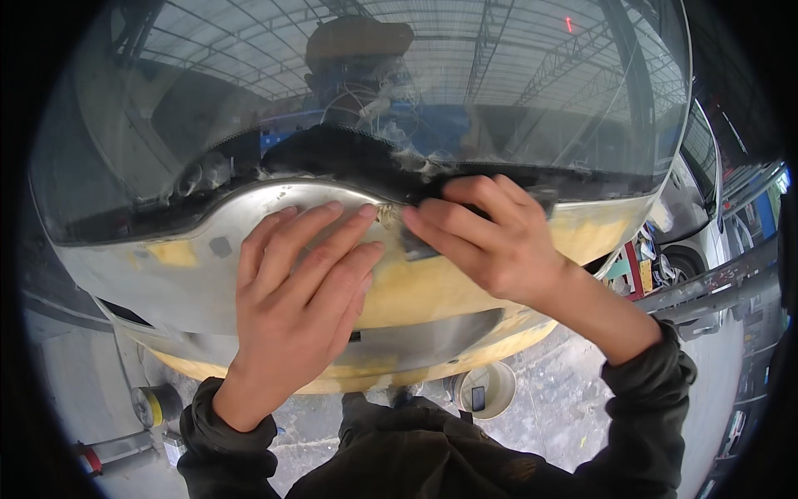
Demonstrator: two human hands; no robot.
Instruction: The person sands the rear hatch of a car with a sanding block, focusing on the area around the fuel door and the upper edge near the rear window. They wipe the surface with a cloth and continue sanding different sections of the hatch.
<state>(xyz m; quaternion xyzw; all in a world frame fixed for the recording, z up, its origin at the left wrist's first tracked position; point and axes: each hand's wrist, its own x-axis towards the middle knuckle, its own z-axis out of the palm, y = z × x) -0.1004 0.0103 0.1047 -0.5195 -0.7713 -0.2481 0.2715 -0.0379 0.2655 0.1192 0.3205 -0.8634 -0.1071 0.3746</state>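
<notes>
Nearest to me are the dark sleeves [224, 432], pushed back from the wrists, perhaps so the cuffs don't drag across the panel [424, 291]. That panel, part grey and part yellow, is what the hands are on; it bulges toward the body just below the glass [208, 91].

I read the left hand [299, 291] as a brace: its fingers are long, a little apart and gripping nothing, the tips on the panel by its raised, curved edge. Laid like that, they would let me feel the contour as well as steady the hand.

The right hand [490, 237] comes in from the other side, fingers bent and drawn into a narrow pinch. A dark grey piece [418, 244] shows beneath them, but from here I cannot tell whether they hold it or it merely lies behind them. A rough tan patch [387, 216] sits between the two sets of fingertips, right at the panel's upper edge; I take it that both hands meet here to get at this spot from either side.

Below, on the floor [549, 387], a bucket [509, 389] stands near the feet, with a phone [478, 399] within its rim, probably put there to be in reach. A roll [156, 406] rests well off to the left.

Farthest out, on the right, I see another car [711, 237].
</notes>
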